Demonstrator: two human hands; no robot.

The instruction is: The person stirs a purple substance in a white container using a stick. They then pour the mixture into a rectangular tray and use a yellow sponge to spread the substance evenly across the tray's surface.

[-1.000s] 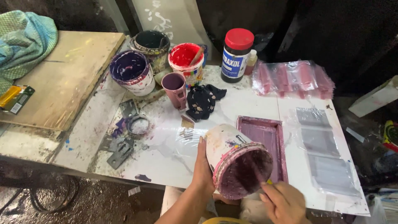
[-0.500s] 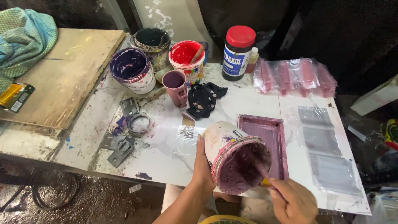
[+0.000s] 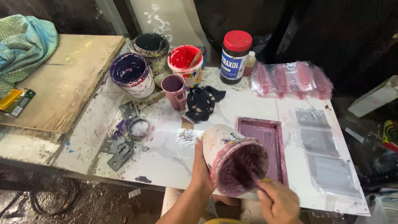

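Purple-stained paint tub (image 3: 232, 159) tilted, gripped by left hand (image 3: 202, 176); right hand (image 3: 278, 203) holds thin tool (image 3: 260, 182) inside tub, above bench (image 3: 166, 153).

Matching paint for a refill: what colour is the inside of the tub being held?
Dark purple inside the tilted tub, held by the left hand; seen in the head view.

Left hand (image 3: 202, 172) comes up from the near edge of the table, forearm angled in, fingers wrapped and palm pressed flat. Right hand (image 3: 278, 202) sits low by the near edge, fingers pinched tight, knuckles up, wrist bent inward toward the left.
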